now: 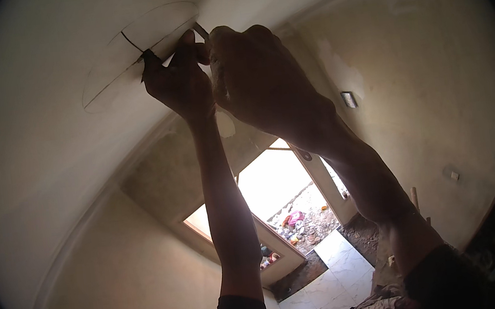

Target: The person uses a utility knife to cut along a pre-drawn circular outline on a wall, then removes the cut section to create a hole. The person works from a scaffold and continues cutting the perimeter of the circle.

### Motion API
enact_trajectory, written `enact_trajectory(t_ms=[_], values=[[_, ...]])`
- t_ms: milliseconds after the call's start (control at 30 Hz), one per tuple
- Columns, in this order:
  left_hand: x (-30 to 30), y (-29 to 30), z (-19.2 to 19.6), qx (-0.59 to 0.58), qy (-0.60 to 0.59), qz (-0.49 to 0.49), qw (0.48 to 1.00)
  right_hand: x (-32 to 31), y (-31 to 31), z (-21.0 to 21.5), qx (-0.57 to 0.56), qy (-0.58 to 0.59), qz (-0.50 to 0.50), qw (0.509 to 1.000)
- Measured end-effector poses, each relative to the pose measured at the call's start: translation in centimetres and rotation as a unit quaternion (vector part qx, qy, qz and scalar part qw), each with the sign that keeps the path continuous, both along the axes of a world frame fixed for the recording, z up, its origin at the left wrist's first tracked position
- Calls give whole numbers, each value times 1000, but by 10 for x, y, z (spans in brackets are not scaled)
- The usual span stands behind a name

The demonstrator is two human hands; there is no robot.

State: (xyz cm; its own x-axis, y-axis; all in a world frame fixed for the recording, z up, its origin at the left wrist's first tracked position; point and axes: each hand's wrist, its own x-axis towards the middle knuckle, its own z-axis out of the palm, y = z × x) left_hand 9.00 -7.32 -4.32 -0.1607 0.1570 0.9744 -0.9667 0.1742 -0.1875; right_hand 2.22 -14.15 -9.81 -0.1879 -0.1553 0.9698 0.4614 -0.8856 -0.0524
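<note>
Overhead is a pale ceiling [66, 59] with a pencilled circle and straight lines crossing it. A short dark slit [132, 41] runs along one of these lines. My left hand [181, 85] reaches up to the line with bent fingers, closed at the ceiling. A pale gap shows between its thumb and finger; what they grip is in shadow. Right beside it, my right hand [263, 73] is closed in a fist on a thin flat blade [201, 30], which touches the ceiling at the circle's edge. The rest of the blade is hidden by the fist.
Below, a bright doorway [278, 181] opens onto rubble [306, 218] with colourful litter. White tiles [329, 282] cover part of the floor, with bare dark patches beside them. A wall box [349, 99] and a small wall fitting [454, 176] are on the right wall.
</note>
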Motion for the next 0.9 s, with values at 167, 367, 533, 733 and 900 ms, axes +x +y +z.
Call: enact_trajectory(t_ms=[167, 367, 533, 733, 900], values=[[16, 10, 4, 37, 21, -111, 993, -21, 7, -23, 6, 96, 31, 995], [-2, 0, -2, 28, 44, -35, 998, -28, 0, -18, -18, 50, -25, 998], [15, 9, 4, 46, 29, -127, 990, -24, 4, -26, -10, 78, -5, 997], [2, -6, -1, 5, 22, -56, 998, -23, -9, -26, -26, 16, -29, 999], [11, 1, 3, 18, 8, -122, 992, -35, 7, -27, 12, 160, -33, 986]])
